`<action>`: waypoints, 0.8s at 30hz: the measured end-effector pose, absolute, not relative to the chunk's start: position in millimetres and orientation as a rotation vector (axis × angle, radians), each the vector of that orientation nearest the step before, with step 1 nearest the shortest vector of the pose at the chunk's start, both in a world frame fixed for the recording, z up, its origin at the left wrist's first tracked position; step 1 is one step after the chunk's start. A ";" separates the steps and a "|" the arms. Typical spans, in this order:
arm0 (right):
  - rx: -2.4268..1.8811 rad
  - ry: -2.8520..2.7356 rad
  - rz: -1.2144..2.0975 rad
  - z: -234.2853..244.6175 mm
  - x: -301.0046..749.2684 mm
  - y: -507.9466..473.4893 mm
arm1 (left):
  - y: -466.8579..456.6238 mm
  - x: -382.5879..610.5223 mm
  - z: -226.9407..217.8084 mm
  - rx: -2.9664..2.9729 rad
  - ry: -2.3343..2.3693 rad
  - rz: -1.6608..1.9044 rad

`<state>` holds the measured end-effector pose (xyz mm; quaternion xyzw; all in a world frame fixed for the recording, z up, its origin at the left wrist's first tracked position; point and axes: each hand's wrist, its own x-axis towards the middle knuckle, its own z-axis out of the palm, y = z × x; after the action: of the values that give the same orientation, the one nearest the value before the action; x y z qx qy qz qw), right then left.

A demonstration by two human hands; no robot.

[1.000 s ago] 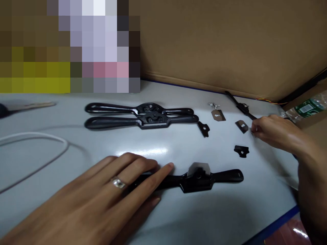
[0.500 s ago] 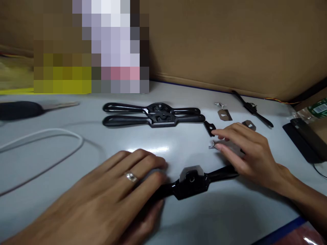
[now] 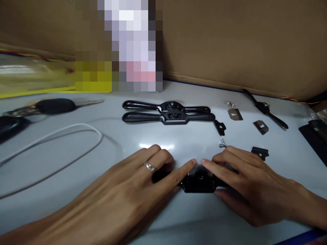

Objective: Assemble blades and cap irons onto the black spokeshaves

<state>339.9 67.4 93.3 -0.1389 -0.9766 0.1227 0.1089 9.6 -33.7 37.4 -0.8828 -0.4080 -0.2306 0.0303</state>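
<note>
A black spokeshave (image 3: 199, 180) lies on the pale table (image 3: 178, 143) in front of me. My left hand (image 3: 127, 190), with a ring on it, covers the left handle, its index fingertip on the middle body. My right hand (image 3: 245, 180) covers the right handle, fingers on top and thumb below, fingertips meeting the left hand's over the blade. Both hands grip the tool. A small silver wing screw (image 3: 223, 143) lies loose just beyond my right fingers.
Two bare spokeshave bodies (image 3: 168, 112) lie side by side farther back. To the right are black caps (image 3: 219, 127) (image 3: 260, 152), metal blades (image 3: 235, 114) (image 3: 261, 126) and another spokeshave (image 3: 265, 109). A white cable (image 3: 76, 127) loops at left. Cardboard (image 3: 230, 44) walls the back.
My right hand came from the parts at far right, passed the wing screw, and now rests on the spokeshave's right handle. My left hand slid along the left handle toward the middle.
</note>
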 end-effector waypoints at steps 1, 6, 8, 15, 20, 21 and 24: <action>-0.402 -2.878 0.369 94.0 339.8 67.8 | -33.8 8.7 37.7 -2.728 -1.257 -0.709; -0.419 -2.860 0.283 94.4 338.1 68.3 | -30.3 7.8 38.7 -2.773 -1.298 -0.750; -0.404 -2.850 0.257 93.8 336.4 68.5 | -29.8 7.0 38.5 -2.793 -1.321 -0.804; -0.362 -2.780 0.181 92.6 335.0 70.0 | -32.2 6.1 41.9 -2.800 -1.324 -0.790; -0.432 -2.716 0.111 86.1 332.1 64.0 | -30.8 11.0 44.8 -2.738 -1.222 -0.756; -0.448 -2.712 0.078 84.1 330.4 62.5 | -30.2 11.3 44.7 -2.732 -1.221 -0.758; -0.435 -2.704 -0.010 79.2 325.6 58.8 | -28.3 11.8 43.3 -2.719 -1.226 -0.780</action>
<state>325.6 58.8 79.2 -0.1556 -0.9673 -0.0036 0.2002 11.8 -28.3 43.3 -0.8816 -0.3975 -0.2529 0.0296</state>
